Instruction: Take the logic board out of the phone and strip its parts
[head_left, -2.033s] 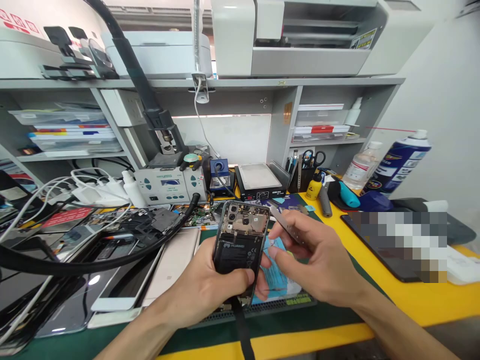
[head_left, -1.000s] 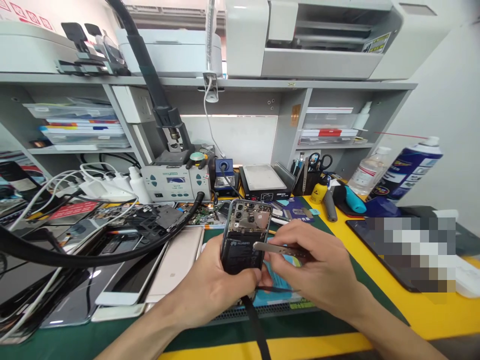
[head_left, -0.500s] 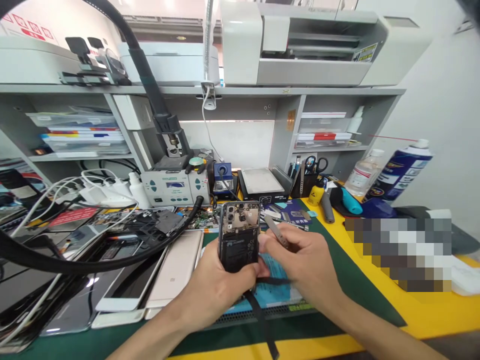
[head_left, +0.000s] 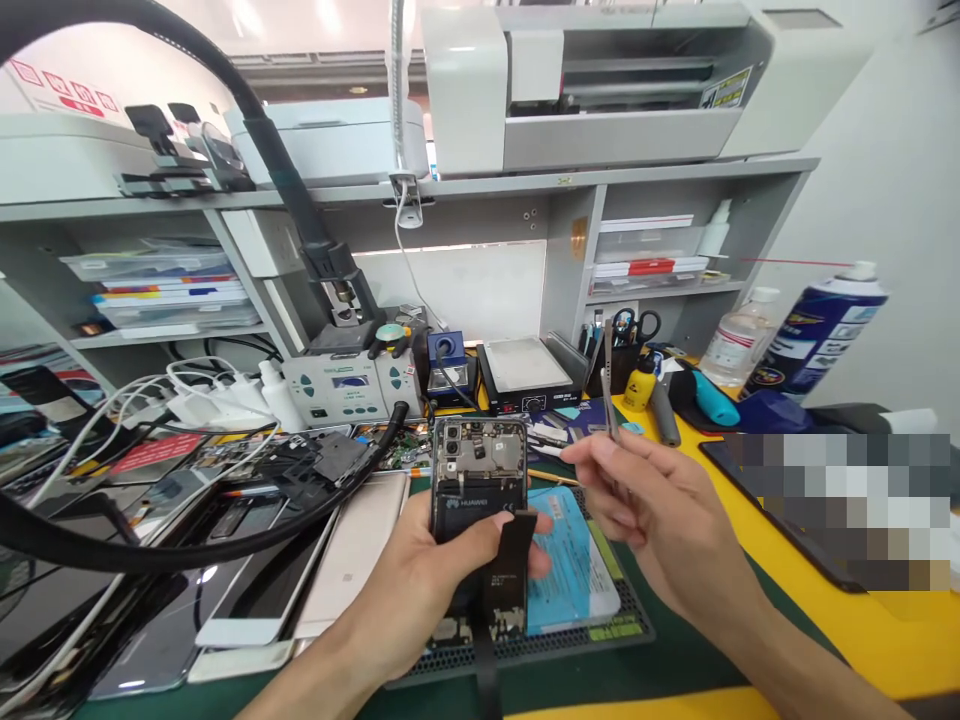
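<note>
An opened smartphone [head_left: 489, 460], back cover off, lies in my left hand [head_left: 420, 580], which wraps round it with the thumb over the black battery. Cameras, metal shields and the battery show on its exposed back. At the thumb, a dark flap [head_left: 514, 560] lies along the phone's lower right side. A black strip [head_left: 487, 675] hangs from the bottom end toward me. To the right, apart from the phone, my right hand [head_left: 667, 500] is closed on metal tweezers [head_left: 609, 385], their length pointing up.
Under the phone are a blue packet [head_left: 574, 570] and a dark mesh pad [head_left: 630, 610]. Several phones, including a gold one [head_left: 349, 560], lie at left beneath a thick black hose [head_left: 255, 560]. A hot-air station [head_left: 349, 385], heating plate [head_left: 525, 365] and spray can [head_left: 817, 325] stand behind.
My right hand has moved right, away from the phone, and the tweezers have swung upright. The phone's lower end now shows, with the dark flap laid against it.
</note>
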